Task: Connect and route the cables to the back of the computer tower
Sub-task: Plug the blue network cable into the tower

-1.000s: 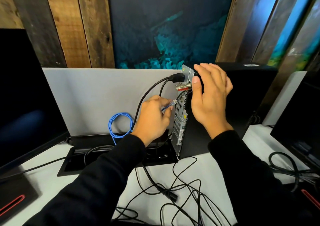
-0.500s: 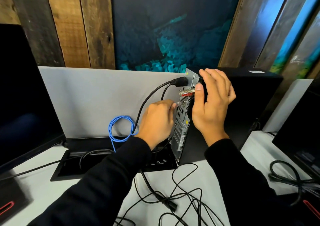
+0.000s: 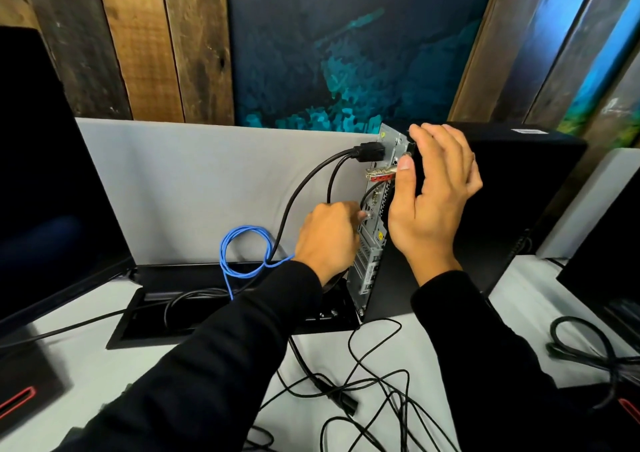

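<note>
Mid-frame, the left hand [image 3: 327,240] pinches the blue cable's [image 3: 242,254] plug at the tower's [image 3: 502,209] rear ports; the right hand [image 3: 433,195], fingers straight, braces the case. Push squarely until seated.

My left hand [image 3: 327,240] is curled, knuckles toward me, its fingertips pinched on the clear plug of the blue network cable [image 3: 242,254] and pressed up against the rear panel of the computer tower [image 3: 502,209], about halfway up it. My left forearm, in a black sleeve, reaches in from the lower left. My right hand [image 3: 433,202] lies flat on the tower's side panel near its top rear corner, fingers straight and spread, thumb along the rear edge. My right forearm, also black-sleeved, rises from the lower right, just beside the left wrist.
</note>
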A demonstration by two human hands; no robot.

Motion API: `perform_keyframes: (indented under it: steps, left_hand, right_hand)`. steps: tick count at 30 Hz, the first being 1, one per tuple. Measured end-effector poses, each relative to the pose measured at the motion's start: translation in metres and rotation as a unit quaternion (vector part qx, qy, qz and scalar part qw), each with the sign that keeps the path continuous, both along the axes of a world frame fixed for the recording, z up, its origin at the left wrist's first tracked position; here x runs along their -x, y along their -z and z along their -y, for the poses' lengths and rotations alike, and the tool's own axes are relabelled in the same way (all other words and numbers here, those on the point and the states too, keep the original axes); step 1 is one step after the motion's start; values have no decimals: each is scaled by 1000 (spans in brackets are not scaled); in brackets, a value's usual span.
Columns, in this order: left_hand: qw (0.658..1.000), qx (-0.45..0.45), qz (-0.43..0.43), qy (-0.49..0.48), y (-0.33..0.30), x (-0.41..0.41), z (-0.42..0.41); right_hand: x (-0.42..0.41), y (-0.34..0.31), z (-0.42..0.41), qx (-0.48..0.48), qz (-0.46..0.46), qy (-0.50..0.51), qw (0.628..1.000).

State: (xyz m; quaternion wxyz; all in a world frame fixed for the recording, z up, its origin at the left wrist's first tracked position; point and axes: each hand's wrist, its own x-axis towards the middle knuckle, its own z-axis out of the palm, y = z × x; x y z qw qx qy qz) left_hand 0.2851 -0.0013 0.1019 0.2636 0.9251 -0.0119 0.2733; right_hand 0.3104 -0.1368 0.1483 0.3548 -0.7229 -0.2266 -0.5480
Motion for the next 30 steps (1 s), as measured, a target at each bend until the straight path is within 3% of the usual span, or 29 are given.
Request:
perform_keyframes:
  steps: [12,19,21,24,26,28,30]
  left_hand:
    - [997,-17,40,58,-1,-18,-7]
    - [998,-16,21,61,-6,-7,-5]
    - [996,-66,24,57,-6,6,-2]
    - [974,-155,159,52,0,45,-15]
    - [952,-161,261,19,6,64,-50]
    - [971,-74,204,-100,17,65,-103]
    - [979,10,13,-203,30,63,-146]
  right_hand:
    - [2,-1,-10,-39,-14,-30,999]
    - [4,-2,-11,-42,-17,-32,998]
    - [5,-1,-5,-14,-14,-27,999]
    - [6,2,8,20,-12,-33,999]
    - [8,3,11,28,-16,-43,999]
    - [9,3,11,22,-22,-48,998]
    - [12,1,7,7,-32,-53,998]
